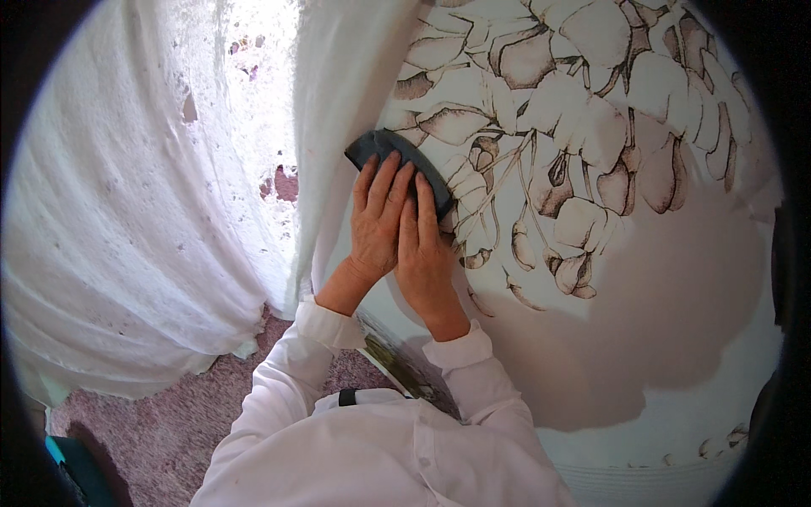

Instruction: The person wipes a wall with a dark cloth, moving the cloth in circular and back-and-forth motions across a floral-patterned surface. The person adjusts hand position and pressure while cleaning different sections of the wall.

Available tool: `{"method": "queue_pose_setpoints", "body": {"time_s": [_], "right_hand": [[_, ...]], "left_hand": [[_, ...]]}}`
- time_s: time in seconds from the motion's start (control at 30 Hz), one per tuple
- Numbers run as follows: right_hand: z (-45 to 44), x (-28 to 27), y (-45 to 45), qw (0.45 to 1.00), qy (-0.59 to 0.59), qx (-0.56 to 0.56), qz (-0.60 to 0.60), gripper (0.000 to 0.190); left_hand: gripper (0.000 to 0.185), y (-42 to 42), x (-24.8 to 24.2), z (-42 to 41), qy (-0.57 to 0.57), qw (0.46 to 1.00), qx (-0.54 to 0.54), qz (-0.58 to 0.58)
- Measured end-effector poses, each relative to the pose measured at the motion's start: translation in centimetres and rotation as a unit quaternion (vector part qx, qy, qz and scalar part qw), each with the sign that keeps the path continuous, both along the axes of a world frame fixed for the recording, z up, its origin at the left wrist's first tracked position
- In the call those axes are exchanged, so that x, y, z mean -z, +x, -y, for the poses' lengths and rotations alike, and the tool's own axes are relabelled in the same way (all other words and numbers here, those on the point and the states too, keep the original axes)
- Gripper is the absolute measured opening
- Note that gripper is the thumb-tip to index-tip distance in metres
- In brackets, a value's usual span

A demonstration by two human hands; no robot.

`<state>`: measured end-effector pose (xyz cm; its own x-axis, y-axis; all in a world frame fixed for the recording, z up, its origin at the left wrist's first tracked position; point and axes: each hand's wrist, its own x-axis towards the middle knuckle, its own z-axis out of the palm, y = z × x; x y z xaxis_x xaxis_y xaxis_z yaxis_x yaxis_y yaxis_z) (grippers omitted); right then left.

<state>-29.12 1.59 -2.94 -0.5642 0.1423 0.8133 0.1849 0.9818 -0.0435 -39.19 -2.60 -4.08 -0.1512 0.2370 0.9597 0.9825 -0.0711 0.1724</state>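
A dark grey curved smoothing tool (415, 152) lies flat against a white surface printed with large brown-outlined flowers (589, 120), apparently wallpaper. My left hand (375, 231) rests over the tool with its fingers stretched across the top. Close beside it, my right hand (426, 260) reaches onto the tool's lower right part with its fingertips. Both hands touch each other along their inner sides. The thumbs and the tool's underside are hidden. The tool's left tip comes near the edge of a white curtain.
A white lace curtain (139, 209) hangs at the left, bright with light from behind. Pinkish carpet (165, 424) covers the floor. A picture-like panel (405, 364) shows between my forearms. A dark teal object (82, 472) stands at lower left. White ribbed moulding (640, 485) runs along lower right.
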Motion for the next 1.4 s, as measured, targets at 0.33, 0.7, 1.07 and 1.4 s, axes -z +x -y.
{"method": "queue_pose_setpoints", "body": {"time_s": [0.33,0.7,1.07,1.4], "right_hand": [[1.5,7.2,3.7,0.997,-0.03,0.044,0.06,0.049],[2.1,6.6,8.0,0.997,-0.047,0.057,0.012,0.04],[1.5,1.1,12.2,0.982,0.009,0.135,-0.129,0.051],[3.7,4.9,17.2,0.986,-0.032,0.149,-0.074,0.043]], "left_hand": [[0.048,3.1,7.5,0.4,-0.037,0.997,-0.006,0.067],[0.046,6.5,6.9,-1.3,0.007,0.999,0.038,0.034],[0.041,12.1,-5.1,-1.5,0.049,0.985,0.151,-0.062],[0.038,14.8,0.9,-1.1,-0.055,0.974,0.172,-0.135]]}}
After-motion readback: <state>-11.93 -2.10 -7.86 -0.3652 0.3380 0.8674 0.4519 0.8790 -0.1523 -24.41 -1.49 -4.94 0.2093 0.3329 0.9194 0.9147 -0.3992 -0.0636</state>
